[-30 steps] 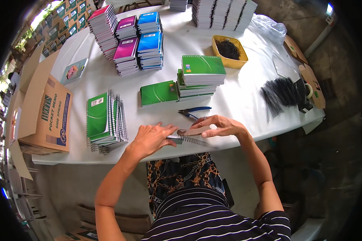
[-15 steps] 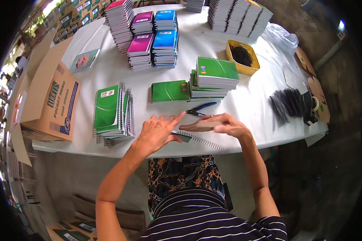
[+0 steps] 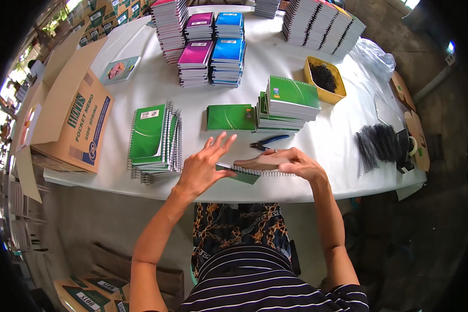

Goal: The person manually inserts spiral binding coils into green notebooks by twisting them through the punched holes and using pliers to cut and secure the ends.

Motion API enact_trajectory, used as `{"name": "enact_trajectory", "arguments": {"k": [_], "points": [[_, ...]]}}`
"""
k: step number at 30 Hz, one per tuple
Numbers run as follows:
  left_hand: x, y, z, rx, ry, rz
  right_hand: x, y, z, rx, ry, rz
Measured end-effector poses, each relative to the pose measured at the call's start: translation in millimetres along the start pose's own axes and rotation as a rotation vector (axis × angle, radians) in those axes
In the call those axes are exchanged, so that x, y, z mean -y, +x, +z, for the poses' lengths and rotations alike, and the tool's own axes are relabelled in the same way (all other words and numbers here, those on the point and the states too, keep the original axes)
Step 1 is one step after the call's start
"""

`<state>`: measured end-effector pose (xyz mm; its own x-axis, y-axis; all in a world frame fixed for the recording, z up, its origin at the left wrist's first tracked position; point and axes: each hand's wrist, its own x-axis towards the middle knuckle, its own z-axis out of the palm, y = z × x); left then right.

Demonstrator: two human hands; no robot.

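Note:
In front of me is a small green notebook, lying at a slant near the table's front edge. A wire spiral coil runs along it and sticks out to the right. My left hand has its fingers spread and raised, with the thumb against the notebook's left end. My right hand grips a flat brownish piece, blurred by motion, over the coil and notebook; its exact kind is unclear. Just beyond lie blue-handled pliers.
Spiral-bound green notebooks are piled at left beside an open cardboard box. More green notebooks stand ahead, near a yellow tub of black bits. Black coils lie right. Purple and blue notebooks stand farther back.
My left fingers have lifted and spread wider. More of the coil's right part is now behind my right hand, with a shorter end showing. The whole view has shifted slightly.

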<state>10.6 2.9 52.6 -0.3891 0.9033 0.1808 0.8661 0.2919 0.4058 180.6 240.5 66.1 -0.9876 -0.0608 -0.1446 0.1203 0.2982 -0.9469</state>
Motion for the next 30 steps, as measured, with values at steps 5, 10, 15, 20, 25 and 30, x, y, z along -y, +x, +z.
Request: {"name": "enact_trajectory", "arguments": {"k": [5, 10, 15, 20, 25, 30], "points": [[3, -4, 13, -0.194, -0.467, -0.072, -9, 2, -1, -0.021, 0.213, -0.163], [12, -11, 35, -0.139, -0.903, -0.239, 8, 10, 4, -0.007, -0.045, 0.005], [17, -13, 46, -0.203, -0.883, -0.140, 10, 13, 10, -0.027, -0.038, 0.038], [21, -9, 51, -0.184, -0.933, -0.138, 1, 21, 4, 0.009, 0.023, -0.046], [23, -9, 51, -0.168, -0.890, -0.126, 12, 20, 10, 0.019, 0.162, -0.134], [19, -10, 47, -0.149, -0.983, -0.150, 16, 28, 13, -0.006, 0.085, 0.012]]}}
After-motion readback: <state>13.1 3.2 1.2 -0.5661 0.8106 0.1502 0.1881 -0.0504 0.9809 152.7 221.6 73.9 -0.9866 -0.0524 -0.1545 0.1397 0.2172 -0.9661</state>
